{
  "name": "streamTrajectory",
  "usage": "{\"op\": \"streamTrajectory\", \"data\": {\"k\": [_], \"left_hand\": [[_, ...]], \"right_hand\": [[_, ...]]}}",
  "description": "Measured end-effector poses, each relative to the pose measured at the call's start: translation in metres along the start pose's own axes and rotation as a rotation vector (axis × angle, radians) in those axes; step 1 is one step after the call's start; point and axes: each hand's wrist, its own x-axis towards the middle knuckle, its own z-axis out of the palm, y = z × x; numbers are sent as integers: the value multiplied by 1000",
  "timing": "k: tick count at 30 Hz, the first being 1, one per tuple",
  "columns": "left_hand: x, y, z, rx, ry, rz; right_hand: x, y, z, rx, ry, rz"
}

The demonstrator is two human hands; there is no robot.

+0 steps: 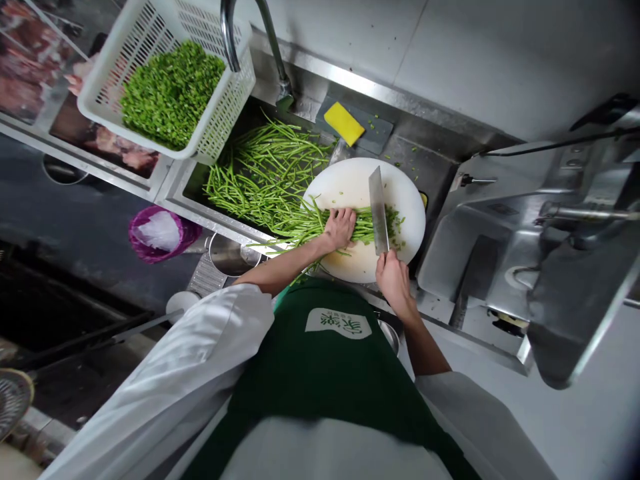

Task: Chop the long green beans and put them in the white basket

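My left hand presses down with curled fingers on a bundle of long, thin green stalks, holding it against the round white cutting board. The stalks trail off the board to the left, into the sink basin. My right hand is closed round the handle of a cleaver. Its broad blade stands across the right end of the bundle, a little right of my left fingers. Short cut green pieces lie on the board just right of the blade.
A white plastic basket holding chopped greens stands at the upper left, near the faucet. A yellow sponge lies behind the board. Raw meat fills trays at far left. A metal sink unit stands right.
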Motion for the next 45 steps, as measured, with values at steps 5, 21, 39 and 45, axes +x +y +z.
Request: {"op": "streamTrajectory", "data": {"k": [5,21,39,45], "left_hand": [[-1,1,-1,-11,-4,-2],[8,-9,-1,-61,-78,9],[10,1,-1,-56,-39,-25],[9,1,0,-50,-37,-39]], "right_hand": [[14,-2,10,-5,-75,20],[54,-3,32,32,-78,6],[29,-11,12,-3,-112,-15],[46,-13,14,6,-88,-29]]}}
